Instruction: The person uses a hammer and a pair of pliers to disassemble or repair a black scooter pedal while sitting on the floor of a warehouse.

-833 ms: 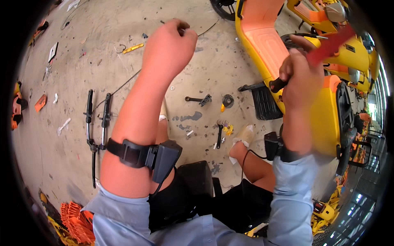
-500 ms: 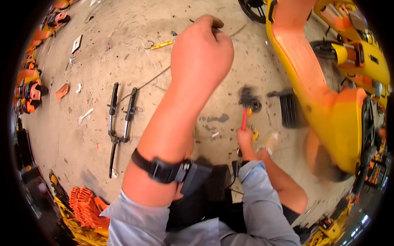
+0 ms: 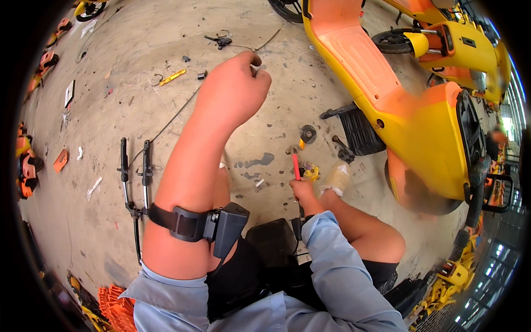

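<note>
My right hand (image 3: 303, 192) is closed round the red handle of a hammer (image 3: 295, 162), held low by my right leg. The metal head points away from me, just short of a black ring-shaped part (image 3: 308, 134) on the floor. A yellow-and-dark scrap (image 3: 311, 171) lies beside the handle. Right of the hammer is a small black metal part (image 3: 344, 150). My left hand (image 3: 235, 88) hangs out in front over the floor, back upward, fingers curled; its palm is hidden, so I cannot see whether it holds anything.
A yellow-and-orange scooter body (image 3: 381, 77) stands on the right, with a black ribbed plate (image 3: 362, 130) beside it. A front fork (image 3: 133, 207) lies to the left. Ahead are a yellow strip (image 3: 172, 77) and a brake lever with cable (image 3: 220, 41). Orange parts (image 3: 116, 307) are piled at lower left.
The view has turned, so floor items sit further left in it. The hammer's blurred upper end has come nearer to me and is now sharp. My left hand stays curled.
</note>
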{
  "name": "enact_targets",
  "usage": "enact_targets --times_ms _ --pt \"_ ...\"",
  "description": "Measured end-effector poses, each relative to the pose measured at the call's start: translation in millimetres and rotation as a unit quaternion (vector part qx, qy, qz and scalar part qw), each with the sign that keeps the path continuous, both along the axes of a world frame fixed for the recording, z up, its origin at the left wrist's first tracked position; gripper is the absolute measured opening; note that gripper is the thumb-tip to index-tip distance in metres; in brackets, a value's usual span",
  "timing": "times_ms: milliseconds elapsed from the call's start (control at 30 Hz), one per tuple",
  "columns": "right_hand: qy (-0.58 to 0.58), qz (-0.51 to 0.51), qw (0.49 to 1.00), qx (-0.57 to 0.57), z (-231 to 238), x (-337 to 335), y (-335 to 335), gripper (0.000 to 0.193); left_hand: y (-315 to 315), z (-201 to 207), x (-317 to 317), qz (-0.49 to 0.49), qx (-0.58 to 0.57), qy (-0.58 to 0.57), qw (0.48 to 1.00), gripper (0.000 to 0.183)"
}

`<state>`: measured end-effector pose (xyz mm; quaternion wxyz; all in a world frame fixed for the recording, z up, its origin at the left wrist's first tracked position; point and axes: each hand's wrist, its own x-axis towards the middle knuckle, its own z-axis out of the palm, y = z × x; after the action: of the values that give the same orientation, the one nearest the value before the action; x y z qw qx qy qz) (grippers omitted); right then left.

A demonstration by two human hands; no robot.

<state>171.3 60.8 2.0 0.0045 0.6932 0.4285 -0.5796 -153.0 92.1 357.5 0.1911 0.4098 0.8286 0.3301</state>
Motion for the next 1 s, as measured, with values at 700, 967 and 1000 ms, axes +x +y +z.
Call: enact_targets --times_ms 700,967,1000 --pt "-0.299 0.289 0.846 0.334 -39.6 109.3 191.1 0.022 -4.3 -17.6 -15.0 -0.095 -0.144 -0.074 0.982 0.039" --pt "-0.308 0.313 0.852 0.284 -52.1 98.4 194.8 0.028 12.9 -16.4 3.2 -0.082 -0.155 -0.141 0.974 0.039" --pt "-0.321 0.307 0.843 0.303 -54.7 95.2 191.1 0.028 13.4 -15.9 5.7 -0.076 -0.155 -0.138 0.975 0.039"
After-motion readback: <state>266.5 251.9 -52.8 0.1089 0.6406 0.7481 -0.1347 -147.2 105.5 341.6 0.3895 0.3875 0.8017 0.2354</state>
